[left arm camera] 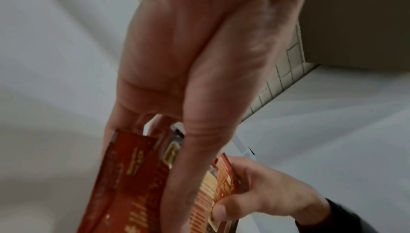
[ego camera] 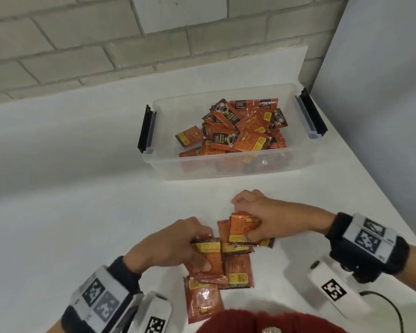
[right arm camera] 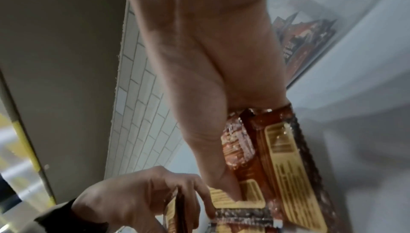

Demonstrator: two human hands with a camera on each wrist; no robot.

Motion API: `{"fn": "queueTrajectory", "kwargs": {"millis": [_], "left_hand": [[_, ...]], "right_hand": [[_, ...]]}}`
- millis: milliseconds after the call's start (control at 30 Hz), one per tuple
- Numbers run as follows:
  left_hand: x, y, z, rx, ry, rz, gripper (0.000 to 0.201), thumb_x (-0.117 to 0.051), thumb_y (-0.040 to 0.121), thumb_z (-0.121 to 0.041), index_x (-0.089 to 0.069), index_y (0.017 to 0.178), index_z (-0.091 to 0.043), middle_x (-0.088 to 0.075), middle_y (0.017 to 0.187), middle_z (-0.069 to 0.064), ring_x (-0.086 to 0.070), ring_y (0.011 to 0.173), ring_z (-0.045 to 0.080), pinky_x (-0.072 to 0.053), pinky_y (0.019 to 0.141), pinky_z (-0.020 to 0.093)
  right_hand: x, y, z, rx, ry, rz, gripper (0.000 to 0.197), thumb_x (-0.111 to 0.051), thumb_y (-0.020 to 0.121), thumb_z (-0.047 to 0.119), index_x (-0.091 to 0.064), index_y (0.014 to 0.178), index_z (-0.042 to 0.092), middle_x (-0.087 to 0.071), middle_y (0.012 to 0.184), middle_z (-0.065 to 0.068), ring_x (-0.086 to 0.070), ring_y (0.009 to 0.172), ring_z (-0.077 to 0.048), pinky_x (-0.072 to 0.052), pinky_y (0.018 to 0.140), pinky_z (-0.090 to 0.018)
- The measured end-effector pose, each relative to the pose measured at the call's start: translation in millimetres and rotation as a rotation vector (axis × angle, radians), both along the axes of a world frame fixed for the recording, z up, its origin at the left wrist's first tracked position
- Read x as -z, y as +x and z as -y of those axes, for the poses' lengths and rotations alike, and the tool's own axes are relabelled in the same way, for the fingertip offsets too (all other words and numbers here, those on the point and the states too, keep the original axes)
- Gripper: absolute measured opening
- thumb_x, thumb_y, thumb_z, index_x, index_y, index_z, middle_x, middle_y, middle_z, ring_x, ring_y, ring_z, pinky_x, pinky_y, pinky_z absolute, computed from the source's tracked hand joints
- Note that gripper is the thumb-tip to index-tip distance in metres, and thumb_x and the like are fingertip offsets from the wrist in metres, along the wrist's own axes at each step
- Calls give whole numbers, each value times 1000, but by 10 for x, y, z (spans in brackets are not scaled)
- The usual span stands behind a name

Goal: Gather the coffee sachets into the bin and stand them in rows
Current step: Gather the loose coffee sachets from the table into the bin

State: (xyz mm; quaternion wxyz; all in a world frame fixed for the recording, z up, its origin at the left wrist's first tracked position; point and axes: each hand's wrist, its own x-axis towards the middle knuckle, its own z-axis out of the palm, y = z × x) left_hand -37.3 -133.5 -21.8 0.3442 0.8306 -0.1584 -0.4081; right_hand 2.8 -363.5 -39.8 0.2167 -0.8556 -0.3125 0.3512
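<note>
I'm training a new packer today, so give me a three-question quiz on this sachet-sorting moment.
1. True or false: the orange-red coffee sachets in the clear plastic bin with black latches already stand in neat rows.
2. Multiple choice: what does the right hand grip? A) the bin's latch B) a bunch of sachets C) nothing
3. Fill in: the left hand holds sachets over the loose pile lying on the white ____.

Key: 1 false, they lie jumbled; 2 B; 3 table.
</note>
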Motion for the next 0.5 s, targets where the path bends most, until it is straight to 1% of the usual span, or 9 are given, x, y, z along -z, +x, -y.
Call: {"fn": "queueTrajectory", "kwargs": {"millis": [100,167,200,233,300,333,400,467,500], "left_hand": [[50,49,-54,-38,11,24,22,-75,81,-16,-64,100,-11,-70,96,-2,-68,85,11,-56,77,29],[-8,127,-86,-71,11,74,21,-75,82,-21,-64,99,-14,-71,95,-5,-68,83,6,-56,77,26],[-60,186,-96,-108,6,104,22,-75,82,-24,-64,99,-15,-70,95,-6,-67,82,5,-55,73,23],[-126,252,-105,-160,-11,126,23,-75,81,-26,-64,99,-17,-70,94,-5,-67,81,5,-53,68,19],[-295,401,-99,-246,-69,144,25,-75,79,-29,-65,101,-20,-71,92,-3,-68,80,5,-50,63,15],[-388,479,-84,-264,-102,152,28,-74,78,-31,-65,103,-21,-72,93,-3,-69,80,6,-49,64,14],[-569,638,-31,-288,-177,170,34,-73,78,-30,-65,109,-19,-74,95,-1,-70,84,9,-50,69,14],[-704,828,49,-328,-240,193,30,-72,81,-24,-65,109,-16,-74,96,1,-70,87,12,-51,71,14],[-743,937,98,-358,-275,194,29,-72,82,-20,-64,109,-14,-74,96,2,-70,87,12,-52,71,16]], "right_hand": [[-18,34,-16,56,-34,-16,23,-63,92,27,-47,105,18,-52,107,-2,-54,94,-18,-47,75,-29],[-52,81,37,105,-31,-44,22,-65,90,25,-46,101,19,-59,97,-2,-58,82,-17,-47,66,-28],[-99,108,81,132,-10,-60,21,-66,89,23,-47,98,21,-61,94,-1,-58,78,-15,-48,63,-27],[-165,136,129,162,29,-85,22,-68,88,21,-48,97,24,-62,91,2,-61,76,-14,-49,63,-25],[-353,208,220,237,149,-173,27,-68,88,15,-52,108,25,-67,91,4,-68,77,-10,-54,63,-21],[-466,251,260,279,221,-222,31,-67,88,12,-53,114,21,-69,92,3,-70,78,-10,-55,64,-20],[-673,382,328,380,346,-260,30,-64,88,7,-54,116,14,-72,92,2,-71,79,-12,-56,65,-21],[-821,557,359,512,459,-213,32,-64,88,3,-51,116,9,-70,93,-2,-71,78,-14,-57,67,-28],[-864,662,358,585,506,-168,35,-64,87,1,-48,117,9,-68,95,-5,-70,76,-13,-55,65,-28]]}}
